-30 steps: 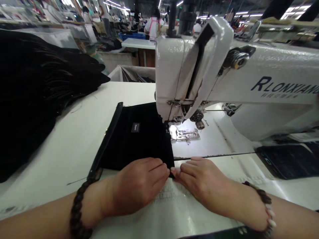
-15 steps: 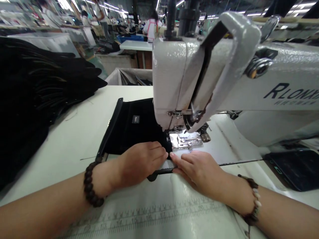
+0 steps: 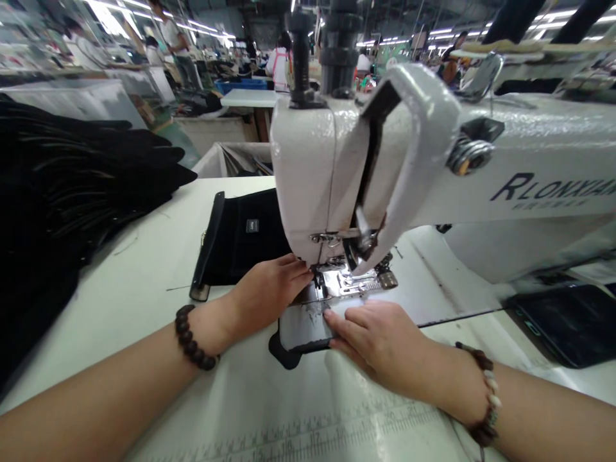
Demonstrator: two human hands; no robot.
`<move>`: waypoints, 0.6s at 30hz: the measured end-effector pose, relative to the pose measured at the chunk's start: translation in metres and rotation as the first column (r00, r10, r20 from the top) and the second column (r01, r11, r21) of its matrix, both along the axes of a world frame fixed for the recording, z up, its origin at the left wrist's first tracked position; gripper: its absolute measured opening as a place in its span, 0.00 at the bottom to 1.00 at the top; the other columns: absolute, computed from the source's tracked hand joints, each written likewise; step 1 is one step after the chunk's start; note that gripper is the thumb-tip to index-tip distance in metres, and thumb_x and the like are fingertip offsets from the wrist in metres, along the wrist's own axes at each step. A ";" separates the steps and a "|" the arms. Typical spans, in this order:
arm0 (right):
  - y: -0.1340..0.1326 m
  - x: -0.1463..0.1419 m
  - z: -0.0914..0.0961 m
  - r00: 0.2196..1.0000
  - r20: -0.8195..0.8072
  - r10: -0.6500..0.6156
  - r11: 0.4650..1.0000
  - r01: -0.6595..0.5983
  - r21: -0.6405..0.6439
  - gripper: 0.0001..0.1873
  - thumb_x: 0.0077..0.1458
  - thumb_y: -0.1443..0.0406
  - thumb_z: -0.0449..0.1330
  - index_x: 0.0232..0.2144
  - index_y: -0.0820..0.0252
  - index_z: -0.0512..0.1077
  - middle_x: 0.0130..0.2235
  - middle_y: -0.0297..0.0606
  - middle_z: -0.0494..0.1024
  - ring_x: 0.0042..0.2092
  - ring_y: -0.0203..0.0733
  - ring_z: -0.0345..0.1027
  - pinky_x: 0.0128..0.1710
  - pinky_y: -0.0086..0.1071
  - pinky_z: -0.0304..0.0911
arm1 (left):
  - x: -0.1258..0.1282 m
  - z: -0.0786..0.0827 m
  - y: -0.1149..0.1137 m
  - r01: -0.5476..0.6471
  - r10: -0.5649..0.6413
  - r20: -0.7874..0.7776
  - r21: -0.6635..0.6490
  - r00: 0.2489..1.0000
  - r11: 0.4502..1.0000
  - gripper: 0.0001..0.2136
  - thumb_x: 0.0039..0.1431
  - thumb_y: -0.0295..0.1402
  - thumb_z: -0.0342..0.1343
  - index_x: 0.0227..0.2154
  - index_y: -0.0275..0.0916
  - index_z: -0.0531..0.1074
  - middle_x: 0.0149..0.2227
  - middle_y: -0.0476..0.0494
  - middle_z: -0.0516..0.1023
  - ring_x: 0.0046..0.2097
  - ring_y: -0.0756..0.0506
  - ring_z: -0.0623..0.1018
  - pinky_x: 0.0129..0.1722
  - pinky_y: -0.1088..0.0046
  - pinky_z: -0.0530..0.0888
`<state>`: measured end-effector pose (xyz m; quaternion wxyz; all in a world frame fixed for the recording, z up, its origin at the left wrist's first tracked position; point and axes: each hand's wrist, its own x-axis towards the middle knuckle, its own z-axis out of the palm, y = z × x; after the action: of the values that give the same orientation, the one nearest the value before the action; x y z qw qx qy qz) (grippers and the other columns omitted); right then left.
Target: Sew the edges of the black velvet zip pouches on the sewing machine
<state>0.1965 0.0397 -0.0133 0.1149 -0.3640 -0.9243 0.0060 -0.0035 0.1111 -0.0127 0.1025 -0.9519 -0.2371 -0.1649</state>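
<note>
A black fabric pouch piece (image 3: 240,240) with a small label and a zipper edge lies on the white table (image 3: 144,301), partly under the head of a white sewing machine (image 3: 366,167). My left hand (image 3: 272,289) rests on the fabric, fingers together and pointing at the presser foot (image 3: 337,279). My right hand (image 3: 380,343) lies flat, fingertips pressing a black strip end (image 3: 301,330) in front of the needle plate. Both wrists wear bead bracelets.
A tall stack of black fabric pieces (image 3: 62,192) fills the left of the table. A dark phone-like slab (image 3: 568,324) lies at the right. A printed ruler (image 3: 308,436) runs along the near table edge. Other workers and tables stand far behind.
Both hands have pushed the black fabric away from me, up to the presser foot. A black strip end has come into view under my right fingertips.
</note>
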 end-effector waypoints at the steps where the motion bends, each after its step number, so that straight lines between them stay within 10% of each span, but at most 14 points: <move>1: -0.001 0.000 0.000 1.000 0.003 -0.001 1.000 0.001 -0.004 0.17 0.60 0.62 0.46 0.41 0.67 0.69 0.23 0.34 0.70 0.21 0.36 0.55 0.21 0.33 0.39 | 0.000 0.000 0.001 -0.004 0.004 -0.002 -0.007 1.000 1.000 0.06 0.56 0.22 0.49 0.33 0.34 0.71 0.35 0.43 0.76 0.40 0.46 0.74 0.40 0.75 0.72; 7: 0.007 0.006 0.010 0.972 -0.223 -0.074 0.986 0.039 -0.161 0.16 0.59 0.62 0.46 0.34 0.63 0.72 0.22 0.34 0.70 0.22 0.34 0.57 0.21 0.30 0.47 | -0.001 0.000 0.003 -0.001 0.001 -0.028 0.009 1.000 1.000 0.08 0.57 0.22 0.49 0.36 0.34 0.71 0.39 0.43 0.76 0.43 0.47 0.74 0.45 0.74 0.71; 12: 0.037 0.026 0.034 0.702 -0.593 -0.393 0.909 0.201 -0.365 0.17 0.54 0.61 0.51 0.16 0.59 0.63 0.17 0.30 0.60 0.21 0.32 0.54 0.21 0.27 0.51 | -0.003 -0.003 0.005 -0.008 0.007 -0.077 -0.020 0.997 1.000 0.08 0.57 0.22 0.50 0.37 0.34 0.72 0.41 0.42 0.75 0.44 0.46 0.74 0.46 0.72 0.71; 18: 0.047 0.028 0.039 0.601 -0.663 -0.447 0.885 0.191 -0.424 0.18 0.49 0.61 0.53 0.12 0.58 0.56 0.16 0.29 0.53 0.20 0.31 0.47 0.19 0.27 0.45 | -0.005 -0.006 0.006 -0.018 0.012 -0.095 -0.053 0.995 0.998 0.08 0.57 0.24 0.50 0.39 0.34 0.71 0.42 0.42 0.75 0.45 0.45 0.73 0.48 0.71 0.70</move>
<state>0.2247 0.0868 0.0260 0.4229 -0.5036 -0.7003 0.2778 -0.0083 0.1170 -0.0186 0.0893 -0.9593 -0.2434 -0.1122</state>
